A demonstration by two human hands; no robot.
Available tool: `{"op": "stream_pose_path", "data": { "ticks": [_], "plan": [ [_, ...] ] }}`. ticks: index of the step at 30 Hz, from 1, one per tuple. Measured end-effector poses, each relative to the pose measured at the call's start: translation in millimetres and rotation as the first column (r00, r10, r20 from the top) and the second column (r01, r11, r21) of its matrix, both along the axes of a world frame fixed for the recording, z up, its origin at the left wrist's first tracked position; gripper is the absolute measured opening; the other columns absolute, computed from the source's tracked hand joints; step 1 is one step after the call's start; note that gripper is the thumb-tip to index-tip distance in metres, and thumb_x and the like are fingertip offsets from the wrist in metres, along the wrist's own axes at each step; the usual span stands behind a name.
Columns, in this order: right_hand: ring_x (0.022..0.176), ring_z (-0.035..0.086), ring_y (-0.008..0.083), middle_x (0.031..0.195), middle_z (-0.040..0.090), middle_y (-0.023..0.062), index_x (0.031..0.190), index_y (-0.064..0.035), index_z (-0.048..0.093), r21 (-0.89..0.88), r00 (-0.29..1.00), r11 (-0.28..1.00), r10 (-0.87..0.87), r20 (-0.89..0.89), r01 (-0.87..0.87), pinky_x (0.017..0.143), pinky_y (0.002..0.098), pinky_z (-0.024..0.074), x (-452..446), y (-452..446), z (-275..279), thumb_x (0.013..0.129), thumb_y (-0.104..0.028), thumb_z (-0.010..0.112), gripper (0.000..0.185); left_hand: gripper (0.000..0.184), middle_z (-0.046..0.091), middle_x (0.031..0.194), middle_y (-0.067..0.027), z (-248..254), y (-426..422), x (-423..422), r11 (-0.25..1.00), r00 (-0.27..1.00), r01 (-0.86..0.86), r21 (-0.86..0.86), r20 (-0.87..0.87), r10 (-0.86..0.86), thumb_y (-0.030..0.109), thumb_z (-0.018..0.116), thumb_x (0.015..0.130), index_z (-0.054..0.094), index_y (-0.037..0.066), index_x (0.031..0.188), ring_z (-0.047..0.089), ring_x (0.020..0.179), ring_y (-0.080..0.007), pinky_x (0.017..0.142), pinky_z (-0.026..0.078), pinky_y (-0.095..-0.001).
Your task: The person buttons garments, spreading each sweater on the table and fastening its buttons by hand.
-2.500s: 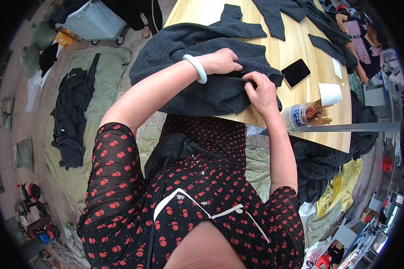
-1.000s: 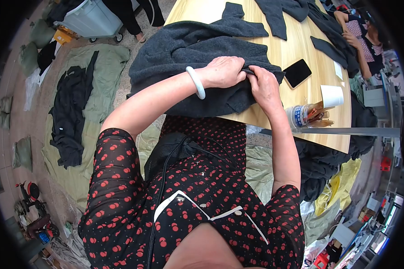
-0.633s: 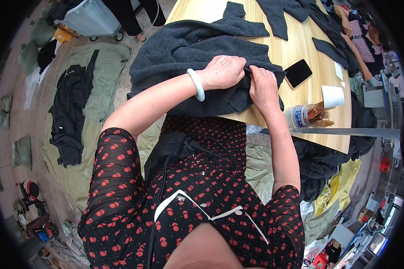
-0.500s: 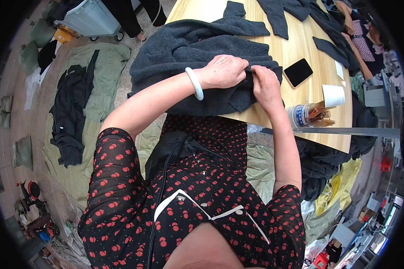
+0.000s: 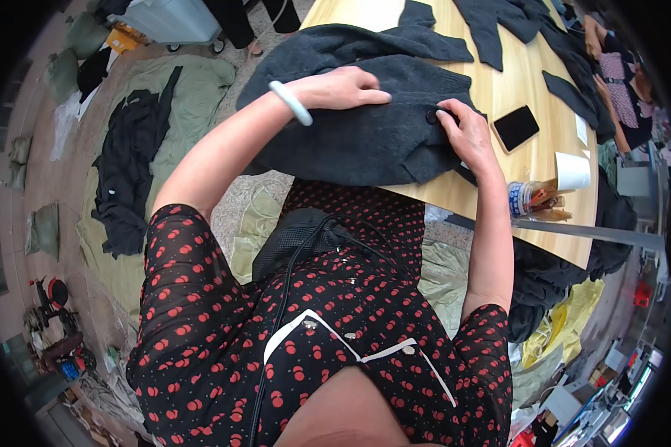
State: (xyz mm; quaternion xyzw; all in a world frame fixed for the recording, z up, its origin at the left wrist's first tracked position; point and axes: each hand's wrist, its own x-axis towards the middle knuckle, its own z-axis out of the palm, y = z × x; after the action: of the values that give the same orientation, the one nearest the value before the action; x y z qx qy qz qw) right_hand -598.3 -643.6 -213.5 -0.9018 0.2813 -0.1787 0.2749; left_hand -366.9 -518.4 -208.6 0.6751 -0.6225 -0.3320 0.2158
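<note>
A dark grey knitted cardigan [image 5: 365,141] lies across the near end of the wooden table, its ribbed hem toward the right. One dark button [image 5: 431,116] shows on its front edge. My right hand [image 5: 470,135] is beside that button, thumb and fingertips pinched on the cardigan's edge. Over the upper left part of the cardigan is my left hand [image 5: 341,88], with a pale bangle [image 5: 291,103] on the wrist. Its thumb is stretched out apart from the bent fingers, and nothing shows between them.
On the wooden table [image 5: 514,179] are a phone [image 5: 516,128], a jar of tools [image 5: 525,198], a white cup [image 5: 572,171] and more dark garments [image 5: 488,33]. Another person [image 5: 615,82] is at the far right. A dark garment [image 5: 130,171] lies on floor sheeting at left.
My left hand has moved left, away from my right hand. The cardigan's front now lies flatter, and its button has come into sight. The whole view has shifted slightly.
</note>
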Motion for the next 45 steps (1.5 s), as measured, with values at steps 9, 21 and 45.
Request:
{"op": "stream_pose_path", "data": {
  "ticks": [9,21,45],
  "plan": [
    [0.080,0.058,0.0301,0.081,0.060,0.0127,0.086,-0.0040,0.062,-0.361,0.897,0.849,0.437,0.073,-0.384,0.077,0.0391,0.0442,41.4,60.3,23.5,0.074,-0.014,0.067,0.017,0.037,0.063,0.077,-0.0078,-7.5,43.1,29.4,0.993,0.991,-0.103,0.063,-0.085,0.108,0.034,0.062,0.085,0.063,-0.002,0.096,0.057,0.076,-0.0157,0.072,0.045,-0.0319],
    [0.075,0.058,0.0267,0.071,0.057,0.0102,0.072,-0.0047,0.060,-0.453,0.938,0.821,0.298,-0.175,-0.346,0.075,0.0377,0.0426,34.3,80.4,1.2,0.076,-0.006,0.055,0.007,0.033,0.062,0.083,-0.0253,-15.5,31.4,-18.7,0.973,0.989,-0.024,-0.230,0.139,0.057,0.026,0.066,0.077,0.062,-0.004,0.092,0.061,0.082,-0.0387,0.073,0.047,-0.0422],
    [0.080,0.059,0.0281,0.082,0.062,0.0114,0.098,-0.0025,0.059,-0.405,0.990,0.908,0.137,0.044,-0.108,0.077,0.0382,0.0422,41.0,71.7,4.7,0.078,-0.007,0.061,0.020,0.030,0.052,0.065,-0.0042,0.6,22.6,-24.1,0.967,0.924,-0.251,0.041,-0.287,0.252,0.027,0.056,0.086,0.059,-0.002,0.079,0.043,0.061,-0.0096,0.058,0.038,-0.0285]
  ]
}}
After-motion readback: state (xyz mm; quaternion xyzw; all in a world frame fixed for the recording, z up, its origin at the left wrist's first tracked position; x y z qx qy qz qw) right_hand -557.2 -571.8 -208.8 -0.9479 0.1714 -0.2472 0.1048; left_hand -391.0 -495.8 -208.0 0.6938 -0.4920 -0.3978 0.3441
